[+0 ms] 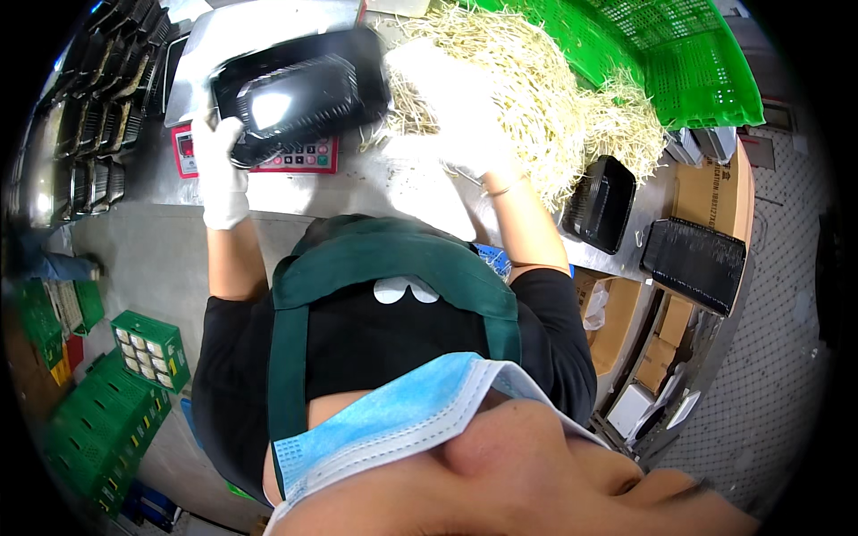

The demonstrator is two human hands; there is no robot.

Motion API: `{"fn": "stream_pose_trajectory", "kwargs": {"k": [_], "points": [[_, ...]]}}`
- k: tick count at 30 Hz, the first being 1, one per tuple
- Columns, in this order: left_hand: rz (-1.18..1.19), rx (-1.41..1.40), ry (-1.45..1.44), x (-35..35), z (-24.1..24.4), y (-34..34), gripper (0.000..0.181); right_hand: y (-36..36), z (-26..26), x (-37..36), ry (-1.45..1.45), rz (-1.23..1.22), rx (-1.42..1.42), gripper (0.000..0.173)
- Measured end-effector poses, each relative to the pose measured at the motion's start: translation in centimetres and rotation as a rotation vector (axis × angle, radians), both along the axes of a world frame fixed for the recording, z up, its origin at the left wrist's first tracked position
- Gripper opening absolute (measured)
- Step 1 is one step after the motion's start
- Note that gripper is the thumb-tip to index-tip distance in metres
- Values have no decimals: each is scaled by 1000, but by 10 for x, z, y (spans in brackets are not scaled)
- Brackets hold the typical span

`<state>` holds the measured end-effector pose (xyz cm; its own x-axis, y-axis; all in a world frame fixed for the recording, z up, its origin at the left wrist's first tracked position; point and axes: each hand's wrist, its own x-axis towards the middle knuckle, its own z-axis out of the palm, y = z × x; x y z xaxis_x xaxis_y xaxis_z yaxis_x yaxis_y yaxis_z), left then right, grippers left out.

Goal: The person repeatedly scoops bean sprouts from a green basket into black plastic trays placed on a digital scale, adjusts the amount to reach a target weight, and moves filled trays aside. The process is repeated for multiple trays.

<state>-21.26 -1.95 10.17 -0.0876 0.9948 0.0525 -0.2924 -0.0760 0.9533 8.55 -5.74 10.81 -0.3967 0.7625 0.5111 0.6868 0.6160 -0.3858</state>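
My left hand [221,151], in a white glove, grips the left end of a black plastic food tray [301,90], tilted above the red-edged digital scale [322,155] with its metal pan [191,80]. My right hand [456,107], also gloved in white, lies at the left side of a large heap of bean sprouts [529,94]; glare washes out its fingers, so whether it holds anything is not clear. Right of the heap, an empty black tray [601,204] stands on the steel table [268,191].
Stacked black trays [100,127] line the table's left end. A green perforated crate [697,74] sits behind the sprouts. At the right edge are more black trays [694,264] beside a cardboard box [710,187]. Green crates [100,415] stand on the floor at the lower left.
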Motion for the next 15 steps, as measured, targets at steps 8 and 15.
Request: {"fn": "stream_pose_trajectory", "kwargs": {"k": [8,15], "points": [[187,67,376,-65,-19,75,43,-5,-61,78,-426,-466,-359,128],[-4,567,302,22,10,-3,33,14,-80,122,-470,-496,-221,121]]}}
